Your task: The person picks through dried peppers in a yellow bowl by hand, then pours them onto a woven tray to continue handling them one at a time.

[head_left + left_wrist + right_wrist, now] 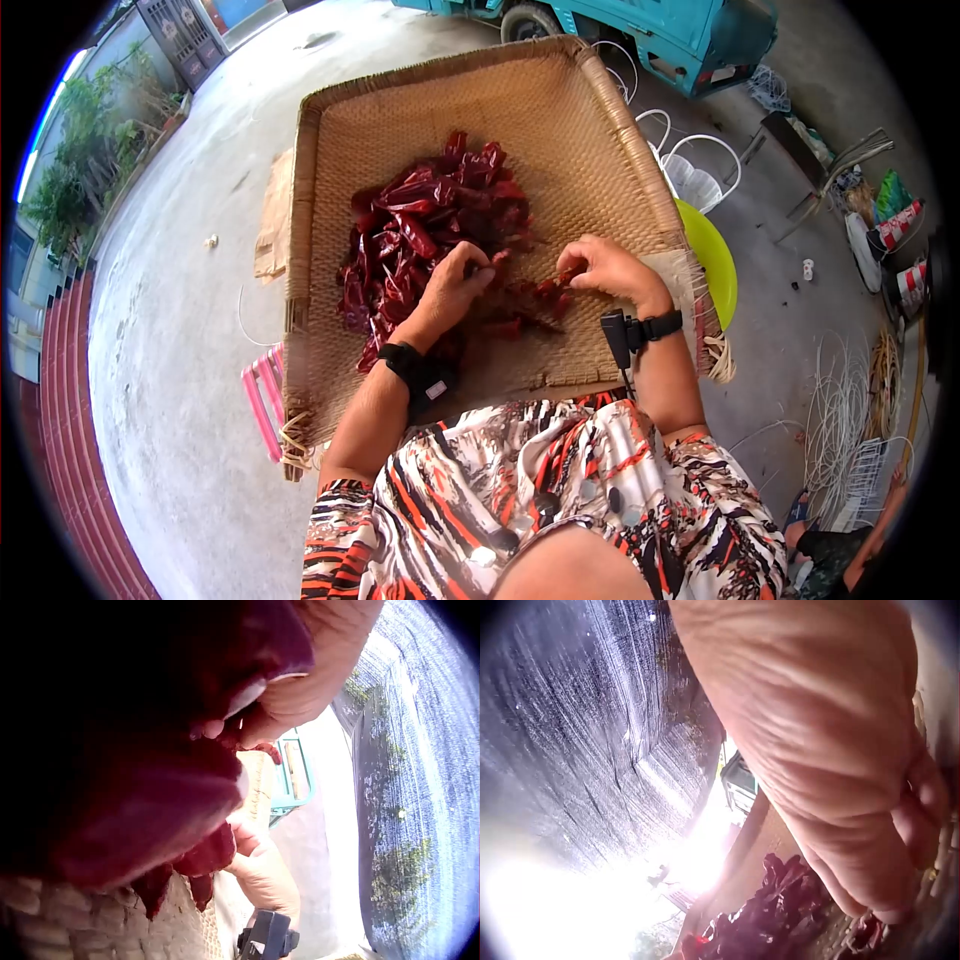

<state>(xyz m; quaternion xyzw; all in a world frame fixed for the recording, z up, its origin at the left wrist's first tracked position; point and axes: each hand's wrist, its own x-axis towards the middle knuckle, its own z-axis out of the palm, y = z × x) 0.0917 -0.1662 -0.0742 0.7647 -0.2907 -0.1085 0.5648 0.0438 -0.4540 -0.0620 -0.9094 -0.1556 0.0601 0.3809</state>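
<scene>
A heap of dark red dried chili peppers (420, 230) lies in a large woven basket tray (600, 150) in front of me. At the heap's near right edge, my left hand (452, 288) pinches a dried chili pepper (500, 258) between thumb and fingers. Facing it from the right, my right hand (614, 272) has its fingertips curled on a small piece of chili pepper (568, 276). Loose chili pieces (530, 298) lie between the hands. The right wrist view shows the right palm (810, 727), which hides most of its fingertips.
A teal truck (660, 35) stands beyond the tray. White buckets (695, 180) and a lime-green basin (712, 265) are at the tray's right. A pink striped stool (264, 400) shows at its left. Tangled wire (840, 440) lies at far right, near another person's arm (880, 530).
</scene>
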